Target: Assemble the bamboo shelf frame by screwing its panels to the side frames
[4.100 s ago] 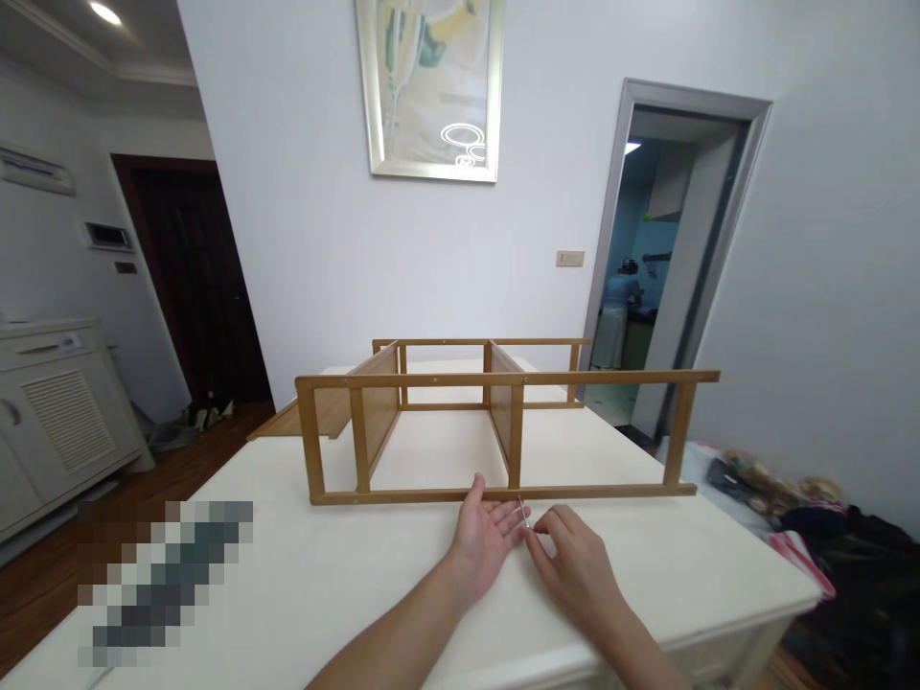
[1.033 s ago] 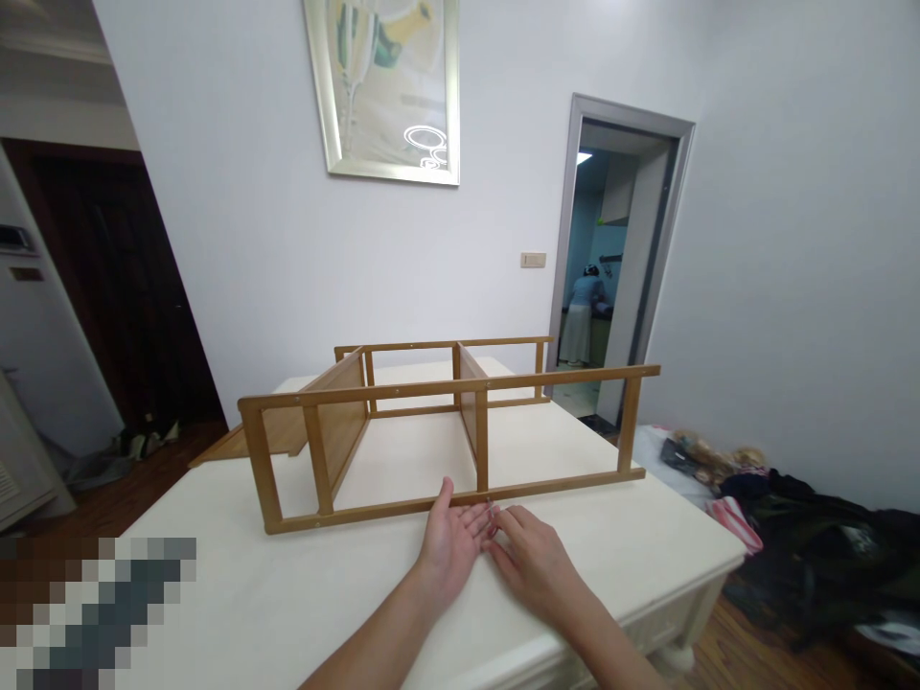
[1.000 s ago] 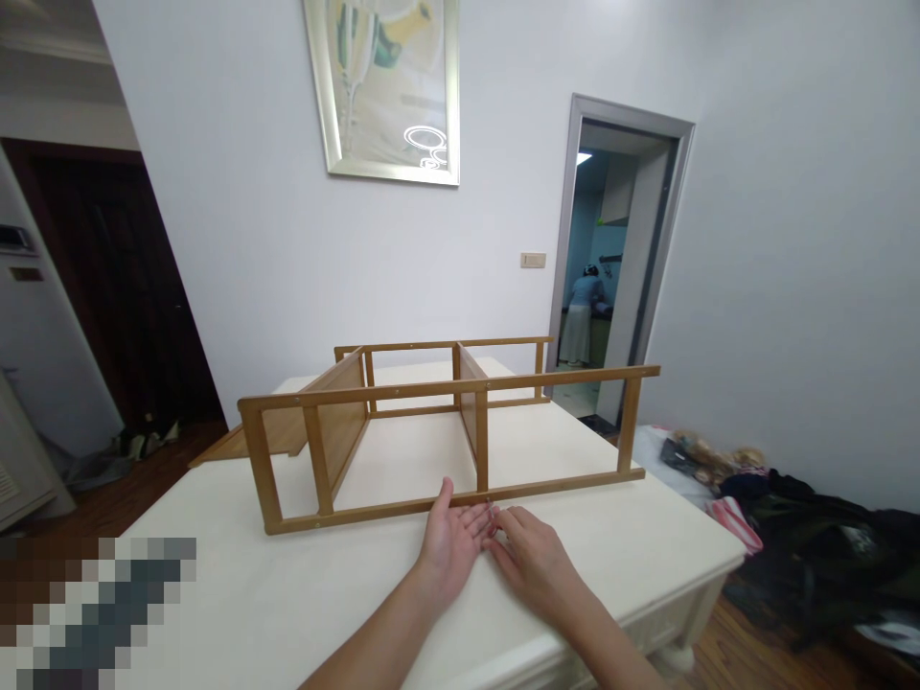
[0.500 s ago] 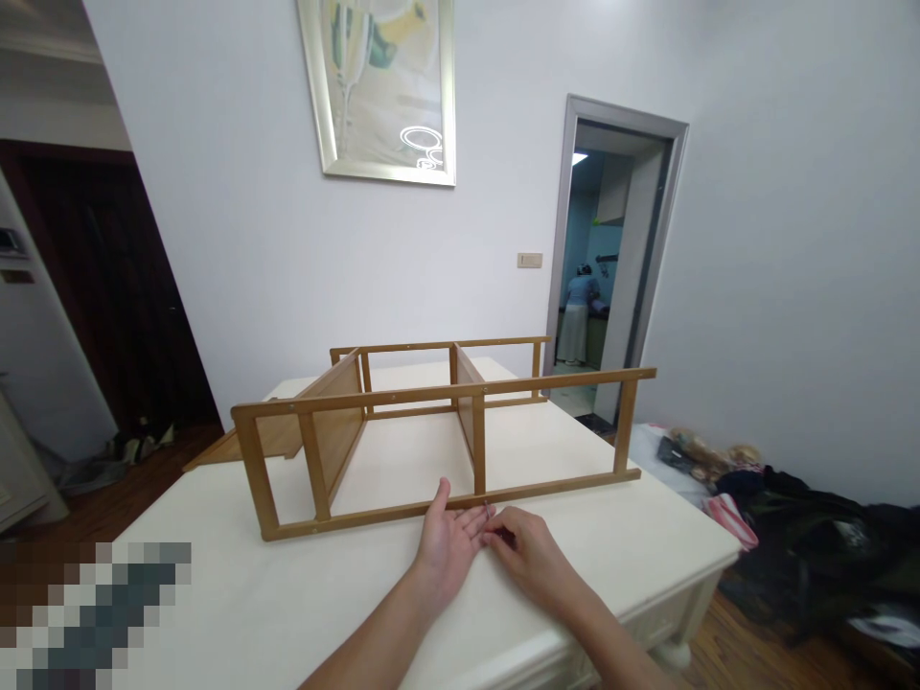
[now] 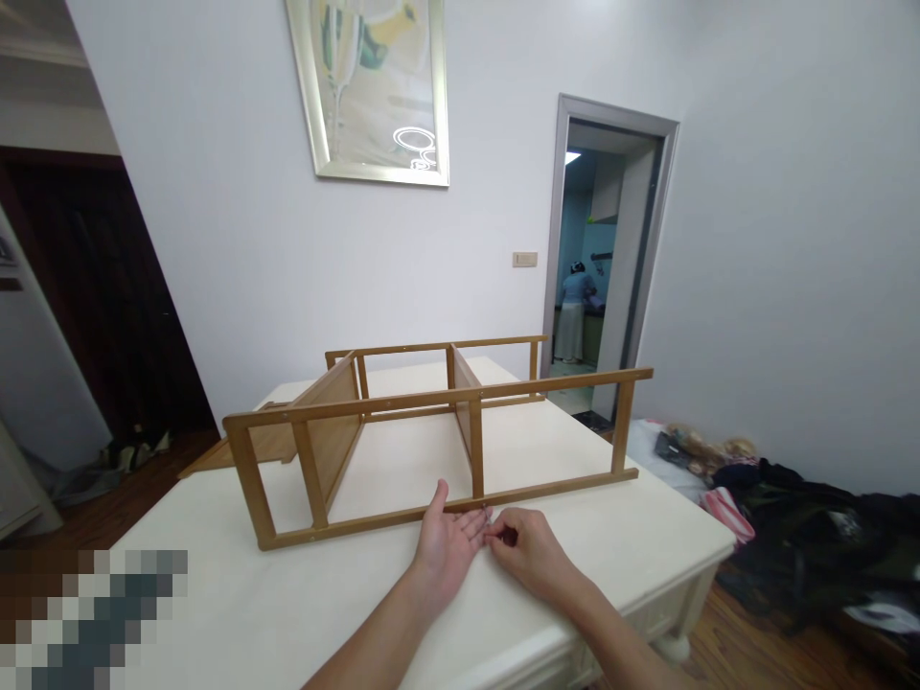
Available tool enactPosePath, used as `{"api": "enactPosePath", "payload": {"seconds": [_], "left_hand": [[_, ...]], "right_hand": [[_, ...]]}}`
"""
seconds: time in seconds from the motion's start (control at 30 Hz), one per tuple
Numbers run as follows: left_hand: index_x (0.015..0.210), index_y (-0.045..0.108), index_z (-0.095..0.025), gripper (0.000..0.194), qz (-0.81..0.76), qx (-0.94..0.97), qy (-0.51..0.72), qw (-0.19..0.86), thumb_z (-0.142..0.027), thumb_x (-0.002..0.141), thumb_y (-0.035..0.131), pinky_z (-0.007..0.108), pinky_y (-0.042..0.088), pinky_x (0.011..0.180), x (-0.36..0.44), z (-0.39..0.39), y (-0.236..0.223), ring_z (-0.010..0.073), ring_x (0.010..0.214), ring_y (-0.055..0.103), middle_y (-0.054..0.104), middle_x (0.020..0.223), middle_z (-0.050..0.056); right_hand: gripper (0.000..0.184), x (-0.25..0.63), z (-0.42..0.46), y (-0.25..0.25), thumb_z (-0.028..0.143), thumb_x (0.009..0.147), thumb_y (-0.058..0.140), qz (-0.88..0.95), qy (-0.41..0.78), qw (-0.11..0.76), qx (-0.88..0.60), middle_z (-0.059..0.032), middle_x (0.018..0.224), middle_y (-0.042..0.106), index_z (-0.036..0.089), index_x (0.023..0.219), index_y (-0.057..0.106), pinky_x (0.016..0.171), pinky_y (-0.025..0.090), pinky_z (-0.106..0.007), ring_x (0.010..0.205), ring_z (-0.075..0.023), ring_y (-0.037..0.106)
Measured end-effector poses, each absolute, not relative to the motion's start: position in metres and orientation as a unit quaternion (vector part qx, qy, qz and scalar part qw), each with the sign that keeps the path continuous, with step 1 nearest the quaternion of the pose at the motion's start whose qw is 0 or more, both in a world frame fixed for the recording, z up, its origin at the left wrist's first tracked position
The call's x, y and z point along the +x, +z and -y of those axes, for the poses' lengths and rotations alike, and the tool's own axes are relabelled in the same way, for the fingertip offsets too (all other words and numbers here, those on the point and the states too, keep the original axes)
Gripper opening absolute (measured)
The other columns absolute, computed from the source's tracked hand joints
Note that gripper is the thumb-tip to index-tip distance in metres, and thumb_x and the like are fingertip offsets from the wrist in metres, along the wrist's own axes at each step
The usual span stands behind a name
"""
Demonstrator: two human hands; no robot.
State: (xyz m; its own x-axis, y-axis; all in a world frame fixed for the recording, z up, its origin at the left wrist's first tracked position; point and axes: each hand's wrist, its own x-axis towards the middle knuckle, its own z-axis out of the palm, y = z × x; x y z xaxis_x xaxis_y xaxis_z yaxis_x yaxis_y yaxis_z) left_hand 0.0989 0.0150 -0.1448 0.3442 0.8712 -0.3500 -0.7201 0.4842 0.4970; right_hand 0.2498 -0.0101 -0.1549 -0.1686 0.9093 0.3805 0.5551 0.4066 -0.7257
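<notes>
Door (image 5: 93, 278) of dark wood occupies your far left, with footwear (image 5: 136, 447) on the floor beside it. Nearer to you, pixel blocks mask an item (image 5: 107, 613) at the left of the pale surface (image 5: 323, 623); you cannot identify it. Next, a flat wooden board (image 5: 263, 441) lies on the surface, partly behind the wooden frame (image 5: 435, 397).

The wooden frame occupies the middle of the surface, resting on its long edge. Its two ladder-like sides stand upright, one near you and one farther off, joined by two upright panels. Above it, a framed picture (image 5: 370, 86) hangs on the wall.

Your left hand (image 5: 447, 556) is palm up, thumb raised and apart from the extended fingers, which reach close to the near lower rail. To its right, a thin metal tool (image 5: 488, 517) meets that rail at the foot of the middle crosspiece. Your right hand (image 5: 528, 548) is clamped on this tool, thumb and forefinger together at its end.

Farther right, locate the wall switch (image 5: 524, 260), then the doorway (image 5: 671, 192), through which a person (image 5: 573, 297) stands facing a counter. At far right, a striped cloth (image 5: 727, 516) adjoins a dark heap (image 5: 812, 541).
</notes>
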Motion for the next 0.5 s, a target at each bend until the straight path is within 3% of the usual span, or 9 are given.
{"api": "enactPosePath", "payload": {"seconds": [0.5], "left_hand": [[0.150,-0.010,-0.002,0.105,-0.277,0.117,0.493,0.817,-0.055,0.086,0.055,0.039,0.056,0.092,0.0967,-0.0183,-0.1516,0.0334,0.122,0.057,0.036,0.145,0.035]], "right_hand": [[0.014,0.2495,0.0092,-0.1573,0.009,0.068,0.054,0.729,0.211,0.415,-0.502,0.0020,0.055,0.060,0.017,0.060,0.062,0.051,0.038,-0.021,0.052,-0.0111,0.051]]}}
